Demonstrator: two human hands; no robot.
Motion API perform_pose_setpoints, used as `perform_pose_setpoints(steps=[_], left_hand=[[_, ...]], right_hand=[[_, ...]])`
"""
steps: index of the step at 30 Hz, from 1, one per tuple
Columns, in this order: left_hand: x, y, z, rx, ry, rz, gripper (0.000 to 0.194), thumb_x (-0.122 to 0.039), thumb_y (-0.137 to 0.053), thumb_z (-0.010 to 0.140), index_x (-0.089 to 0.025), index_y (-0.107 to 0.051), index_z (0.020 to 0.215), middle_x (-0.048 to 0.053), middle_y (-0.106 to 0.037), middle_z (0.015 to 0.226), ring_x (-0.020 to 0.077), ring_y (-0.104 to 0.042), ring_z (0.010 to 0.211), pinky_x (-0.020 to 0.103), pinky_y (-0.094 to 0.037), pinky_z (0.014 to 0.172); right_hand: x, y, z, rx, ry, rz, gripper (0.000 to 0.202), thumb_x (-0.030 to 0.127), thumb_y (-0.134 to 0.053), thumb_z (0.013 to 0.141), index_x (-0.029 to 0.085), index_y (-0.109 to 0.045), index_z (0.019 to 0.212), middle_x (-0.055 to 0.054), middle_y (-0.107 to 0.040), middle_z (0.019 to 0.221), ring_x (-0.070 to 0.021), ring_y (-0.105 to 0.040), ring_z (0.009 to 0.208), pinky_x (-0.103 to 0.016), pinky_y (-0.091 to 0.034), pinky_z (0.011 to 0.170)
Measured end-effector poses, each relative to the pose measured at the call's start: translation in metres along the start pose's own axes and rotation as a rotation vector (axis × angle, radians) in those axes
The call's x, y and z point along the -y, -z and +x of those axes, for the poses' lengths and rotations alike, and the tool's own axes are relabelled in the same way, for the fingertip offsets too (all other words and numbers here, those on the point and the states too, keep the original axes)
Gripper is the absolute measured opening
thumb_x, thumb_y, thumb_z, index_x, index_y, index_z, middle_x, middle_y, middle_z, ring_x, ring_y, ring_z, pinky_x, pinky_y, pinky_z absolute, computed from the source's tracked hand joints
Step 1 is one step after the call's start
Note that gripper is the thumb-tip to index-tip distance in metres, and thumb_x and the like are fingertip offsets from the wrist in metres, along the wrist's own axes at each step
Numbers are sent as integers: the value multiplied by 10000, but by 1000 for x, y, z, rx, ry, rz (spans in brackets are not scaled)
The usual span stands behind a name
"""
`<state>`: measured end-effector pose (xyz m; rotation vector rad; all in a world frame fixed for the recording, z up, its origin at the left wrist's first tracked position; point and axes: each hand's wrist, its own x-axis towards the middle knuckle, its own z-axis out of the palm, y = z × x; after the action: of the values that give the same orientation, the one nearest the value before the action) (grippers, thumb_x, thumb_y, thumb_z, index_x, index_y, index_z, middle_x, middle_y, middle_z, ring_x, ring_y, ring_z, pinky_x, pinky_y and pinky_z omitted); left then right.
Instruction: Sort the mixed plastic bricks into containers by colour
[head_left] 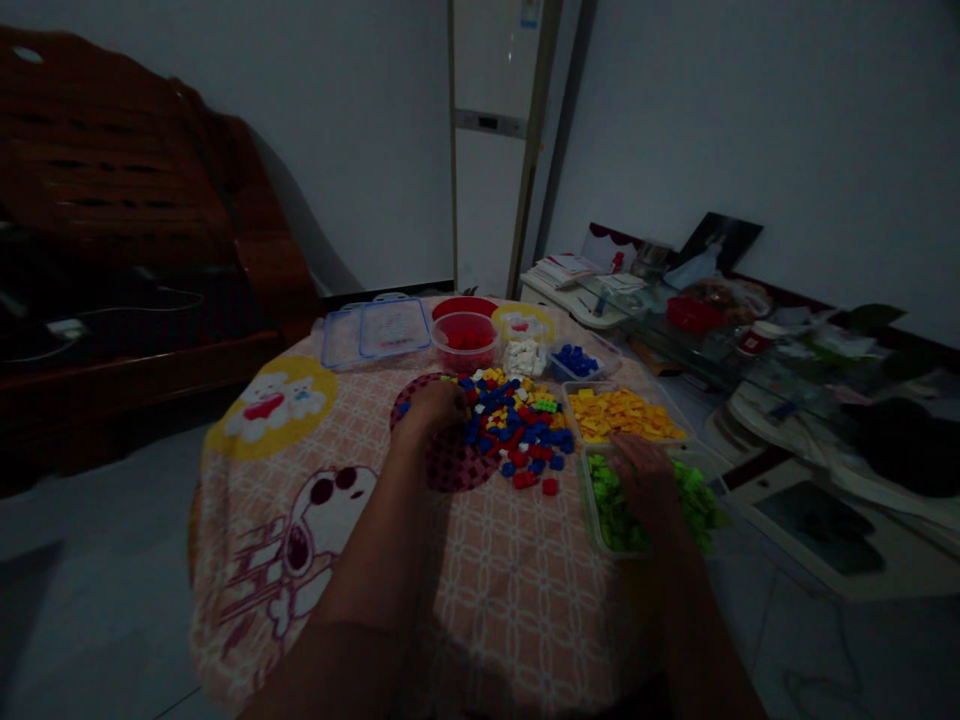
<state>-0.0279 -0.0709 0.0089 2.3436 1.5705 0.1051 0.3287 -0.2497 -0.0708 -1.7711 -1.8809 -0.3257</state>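
Observation:
A pile of mixed toy building bricks (517, 425) in red, blue, yellow and white lies mid-table, with a few green ones in it. At its left edge is my left hand (433, 408), fingers curled down and closed; whatever they pinch is hidden. My right hand (643, 472) is over the tub of green bricks (694, 500), near the rim it shares with the tub of yellow bricks (622, 412). Its fingers look loosely apart, with nothing visible in them, though the picture is dark.
Behind the pile stand a round tub of red bricks (465, 343), white bricks (525, 358) and a tub of blue bricks (576, 360). Clear blue-edged lids (394, 328) lie at the back left. A cluttered glass-topped cabinet (660, 310) stands right; a wooden bench (135, 200) stands left.

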Motion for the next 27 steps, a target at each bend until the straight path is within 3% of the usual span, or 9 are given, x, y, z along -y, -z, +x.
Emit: perform_pose_setpoints(steps=[6, 15, 21, 24, 27], left_hand=[[-3, -1, 2, 19, 2, -20, 184, -164, -701, 685, -204, -801, 835, 34, -775, 842, 171, -673, 758, 219, -434, 639], [17, -11, 10, 18, -92, -208, 146, -246, -683, 721, -191, -788, 805, 26, -754, 772, 173, -657, 730, 233, -431, 648], [16, -13, 11, 18, -118, -276, 155, -288, -668, 707, -187, -776, 752, 19, -740, 722, 167, -637, 670, 233, -404, 592], [16, -11, 9, -11, -105, -330, 155, -293, -665, 682, -188, -772, 721, 19, -735, 697, 174, -637, 666, 232, -404, 580], [15, -4, 6, -126, -95, -361, 175, -306, -649, 673, -179, -768, 693, 24, -728, 685, 178, -633, 673, 235, -405, 592]], right_hand=[[-1, 0, 0, 1, 24, -14, 403, 346, -457, 964, 183, -666, 1267, -119, -685, 1283, -286, -589, 1217, -499, -409, 1080], [-5, -3, -1, 3, 27, -10, 407, 320, -443, 956, 205, -658, 1281, -119, -680, 1289, -281, -591, 1217, -506, -416, 1070], [-3, -3, 0, 1, 13, -15, 408, 341, -444, 961, 192, -670, 1266, -119, -687, 1275, -283, -594, 1209, -500, -410, 1075], [-1, -2, 0, -2, 6, -5, 394, 327, -455, 952, 204, -676, 1255, -112, -687, 1276, -275, -591, 1210, -492, -406, 1077], [1, 0, 0, -5, 1, -1, 391, 320, -462, 950, 204, -673, 1258, -114, -687, 1274, -276, -585, 1216, -495, -404, 1079]])
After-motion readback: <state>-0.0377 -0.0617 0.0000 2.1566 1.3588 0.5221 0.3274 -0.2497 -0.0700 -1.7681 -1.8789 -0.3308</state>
